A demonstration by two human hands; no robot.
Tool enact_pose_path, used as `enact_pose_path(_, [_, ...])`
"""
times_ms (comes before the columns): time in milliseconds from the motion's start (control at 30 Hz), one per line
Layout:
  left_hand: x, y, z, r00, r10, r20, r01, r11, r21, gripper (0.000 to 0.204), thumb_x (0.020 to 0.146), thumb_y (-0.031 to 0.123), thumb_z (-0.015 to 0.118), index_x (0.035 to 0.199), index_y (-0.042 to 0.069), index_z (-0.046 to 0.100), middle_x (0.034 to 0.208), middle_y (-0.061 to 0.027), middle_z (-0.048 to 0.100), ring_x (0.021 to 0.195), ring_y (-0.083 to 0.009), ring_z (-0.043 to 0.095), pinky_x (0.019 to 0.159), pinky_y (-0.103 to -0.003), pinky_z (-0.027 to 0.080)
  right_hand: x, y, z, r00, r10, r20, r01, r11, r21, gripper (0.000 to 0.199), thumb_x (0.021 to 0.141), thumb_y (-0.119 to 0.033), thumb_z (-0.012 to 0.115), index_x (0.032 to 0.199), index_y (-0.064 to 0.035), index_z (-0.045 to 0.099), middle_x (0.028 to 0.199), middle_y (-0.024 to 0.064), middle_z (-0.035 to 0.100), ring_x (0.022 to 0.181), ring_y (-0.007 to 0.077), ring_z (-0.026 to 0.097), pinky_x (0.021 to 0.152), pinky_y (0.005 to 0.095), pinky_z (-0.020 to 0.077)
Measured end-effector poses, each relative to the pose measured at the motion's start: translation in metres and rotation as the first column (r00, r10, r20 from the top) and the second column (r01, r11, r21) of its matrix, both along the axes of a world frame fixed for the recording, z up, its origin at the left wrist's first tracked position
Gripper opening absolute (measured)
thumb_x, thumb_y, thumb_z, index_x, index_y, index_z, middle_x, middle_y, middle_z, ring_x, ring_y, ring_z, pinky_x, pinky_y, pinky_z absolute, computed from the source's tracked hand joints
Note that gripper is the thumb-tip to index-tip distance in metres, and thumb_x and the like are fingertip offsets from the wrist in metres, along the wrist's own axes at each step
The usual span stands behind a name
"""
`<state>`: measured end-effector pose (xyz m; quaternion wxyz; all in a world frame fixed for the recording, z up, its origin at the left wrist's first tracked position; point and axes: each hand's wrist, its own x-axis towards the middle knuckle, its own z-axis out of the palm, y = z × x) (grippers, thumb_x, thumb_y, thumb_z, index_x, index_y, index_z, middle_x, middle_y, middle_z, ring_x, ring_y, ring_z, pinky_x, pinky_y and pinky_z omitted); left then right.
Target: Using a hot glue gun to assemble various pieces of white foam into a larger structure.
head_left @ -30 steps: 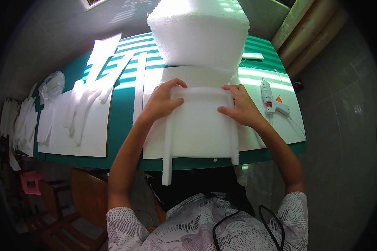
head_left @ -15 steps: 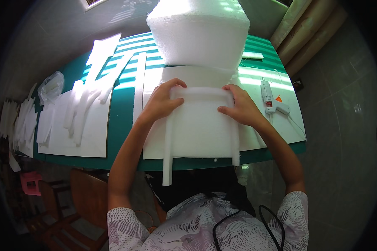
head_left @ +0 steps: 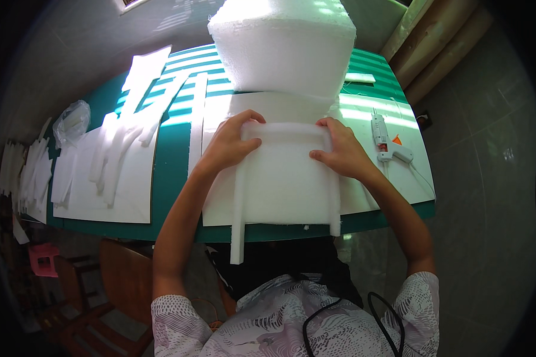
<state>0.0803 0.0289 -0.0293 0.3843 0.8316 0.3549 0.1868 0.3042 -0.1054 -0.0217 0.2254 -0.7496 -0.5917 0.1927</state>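
On the green table, both the left hand and right hand press fingers closed over the far crosswise foam strip, atop the foam sheet, equally near, strip running left to right.

Foam frame: white, matt, soft-looking, fuzzy edges. Stacked foam block: same foam, grainy sides. Cutting mat: green, smooth, dull sheen. Glue gun: white glossy plastic. Floor tiles: grey, polished. Bag: clear crinkled plastic.
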Motion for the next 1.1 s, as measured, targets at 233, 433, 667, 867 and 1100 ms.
enact_pose_path(233, [0.000, 0.001, 0.000, 1.000, -0.017, 0.002, 0.017, 1.000, 0.013, 0.038, 0.074, 0.012, 0.066, 0.111, 0.007, 0.060, 0.111, -0.0157, 0.062, 0.100, -0.0280, 0.059, 0.091, -0.039, 0.048, -0.001, 0.001, 0.001, 1.000, -0.007, -0.002, 0.007, 1.000, -0.020, 0.061, 0.075, -0.018, 0.079, 0.126, -0.0048, 0.048, 0.125, 0.0192, 0.056, 0.118, 0.0371, 0.050, 0.100, 0.0428, 0.0412])
enact_pose_path(433, [0.000, 0.001, 0.000, 1.000, 0.001, 0.004, -0.001, 1.000, -0.031, 0.038, 0.074, 0.009, 0.066, 0.111, 0.008, 0.061, 0.114, -0.0195, 0.063, 0.108, -0.0348, 0.058, 0.098, -0.044, 0.045, -0.004, 0.001, 0.002, 1.000, -0.020, 0.007, 0.020, 1.000, -0.010, 0.059, 0.074, -0.016, 0.079, 0.124, -0.0047, 0.048, 0.125, 0.0186, 0.056, 0.118, 0.0371, 0.050, 0.100, 0.0427, 0.0413])
enact_pose_path(667, [0.002, 0.000, 0.003, 1.000, 0.009, -0.013, -0.009, 0.999, -0.033, 0.038, 0.074, 0.009, 0.065, 0.111, 0.008, 0.061, 0.114, -0.0204, 0.062, 0.109, -0.0353, 0.058, 0.099, -0.045, 0.045, -0.003, 0.002, 0.002, 1.000, -0.027, 0.014, 0.027, 1.000, -0.006, 0.059, 0.074, -0.017, 0.079, 0.124, -0.0046, 0.049, 0.125, 0.0186, 0.057, 0.117, 0.0371, 0.050, 0.101, 0.0426, 0.0410])
enact_pose_path(867, [-0.001, -0.006, 0.006, 0.999, 0.000, 0.037, 0.002, 0.999, -0.048, 0.038, 0.075, 0.007, 0.064, 0.112, 0.007, 0.059, 0.114, -0.0193, 0.063, 0.107, -0.0324, 0.059, 0.097, -0.043, 0.046, -0.002, -0.001, -0.001, 1.000, -0.013, 0.026, 0.012, 0.999, 0.030, 0.061, 0.074, -0.019, 0.079, 0.125, -0.0044, 0.049, 0.124, 0.0184, 0.057, 0.118, 0.0371, 0.050, 0.101, 0.0429, 0.0411])
enact_pose_path(1100, [-0.005, -0.003, -0.005, 0.996, -0.016, 0.084, 0.014, 1.000, 0.026, 0.036, 0.084, 0.020, 0.063, 0.117, 0.007, 0.060, 0.117, -0.0154, 0.063, 0.108, -0.0300, 0.058, 0.097, -0.042, 0.045, 0.002, -0.004, 0.003, 0.995, 0.038, 0.088, -0.041, 0.999, 0.033, 0.062, 0.076, -0.024, 0.077, 0.127, -0.0043, 0.050, 0.132, 0.0158, 0.050, 0.119, 0.0375, 0.046, 0.102, 0.0435, 0.0401])
